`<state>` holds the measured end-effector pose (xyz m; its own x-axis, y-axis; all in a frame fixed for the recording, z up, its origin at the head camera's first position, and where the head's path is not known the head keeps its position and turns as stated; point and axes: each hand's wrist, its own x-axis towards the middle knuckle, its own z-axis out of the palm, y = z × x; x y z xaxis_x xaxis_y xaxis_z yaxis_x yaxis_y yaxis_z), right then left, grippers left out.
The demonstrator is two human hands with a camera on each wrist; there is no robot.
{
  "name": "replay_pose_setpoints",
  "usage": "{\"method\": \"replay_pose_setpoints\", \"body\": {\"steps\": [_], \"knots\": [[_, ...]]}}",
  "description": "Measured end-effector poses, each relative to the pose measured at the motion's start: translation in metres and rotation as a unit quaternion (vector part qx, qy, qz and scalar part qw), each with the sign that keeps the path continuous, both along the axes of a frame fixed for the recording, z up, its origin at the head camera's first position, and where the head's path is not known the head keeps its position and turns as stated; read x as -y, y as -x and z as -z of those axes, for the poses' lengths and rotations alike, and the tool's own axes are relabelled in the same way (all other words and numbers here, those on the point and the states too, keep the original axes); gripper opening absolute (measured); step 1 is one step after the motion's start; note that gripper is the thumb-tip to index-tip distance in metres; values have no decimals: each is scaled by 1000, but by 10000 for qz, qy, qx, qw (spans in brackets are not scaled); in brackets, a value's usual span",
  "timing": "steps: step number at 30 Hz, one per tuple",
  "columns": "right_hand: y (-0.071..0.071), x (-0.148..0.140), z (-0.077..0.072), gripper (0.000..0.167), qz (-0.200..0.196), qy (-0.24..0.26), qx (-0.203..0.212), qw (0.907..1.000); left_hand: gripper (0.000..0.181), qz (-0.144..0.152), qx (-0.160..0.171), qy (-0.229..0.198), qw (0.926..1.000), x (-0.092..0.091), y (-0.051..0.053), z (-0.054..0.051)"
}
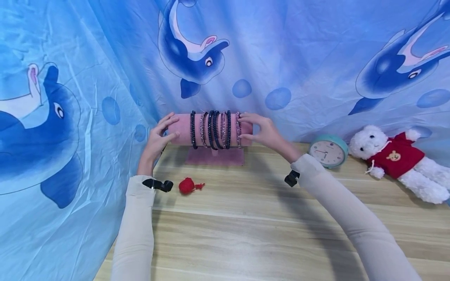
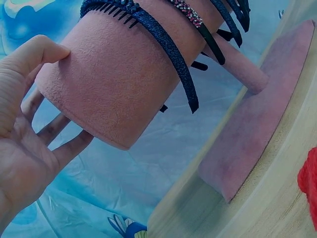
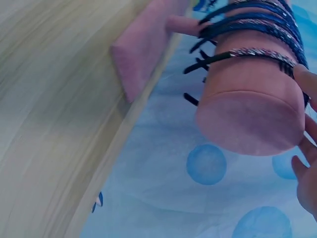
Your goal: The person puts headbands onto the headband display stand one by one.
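A pink, velvety headband stand point(image 1: 184, 128) stands near the far edge of the table, its padded roll level above a flat base point(image 1: 214, 157). Several headbands point(image 1: 216, 130) ring the roll, some dark and glittery, others with pinkish sparkles. My left hand point(image 1: 157, 138) holds the roll's left end; the left wrist view shows its thumb point(image 2: 52, 52) pressed on one side and fingers curled beneath. At the other end, my right hand point(image 1: 265, 132) has fingertips and thumb at the outermost sparkly headband point(image 3: 247, 52). That hand lies mostly outside the right wrist view.
A small ball of red yarn point(image 1: 187, 185) sits in front of the stand's left side. To the right are a teal round clock point(image 1: 328, 151) and a white plush bear in a red top point(image 1: 397, 156). A blue dolphin-print cloth point(image 1: 281, 58) hangs behind and at left.
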<state>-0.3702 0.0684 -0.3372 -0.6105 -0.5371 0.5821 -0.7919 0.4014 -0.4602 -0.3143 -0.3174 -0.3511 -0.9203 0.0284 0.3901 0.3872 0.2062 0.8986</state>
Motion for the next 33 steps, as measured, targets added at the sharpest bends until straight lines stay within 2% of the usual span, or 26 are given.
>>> {"method": "replay_pose_setpoints", "body": {"steps": [3,5,9,18,24,33], "knots": [[-1,-2,7,59,-52,-6,-556,9984,53,-12,45,5,10000,0,0,-1],[-2,-3,11,64,-30,-12,-720,9974,53,-13,55,18,10000,0,1,-1],[0,-2,18,71,48,10,-807,9967,53,-7,14,55,10000,0,2,-1],[6,4,24,70,115,-105,-968,9952,53,-15,2,83,10000,-1,4,-2],[6,8,24,71,192,-102,-893,9958,52,-26,82,64,9999,-1,7,-1],[6,12,20,71,339,-85,-277,9990,52,45,112,61,9999,-5,12,-2]]}}
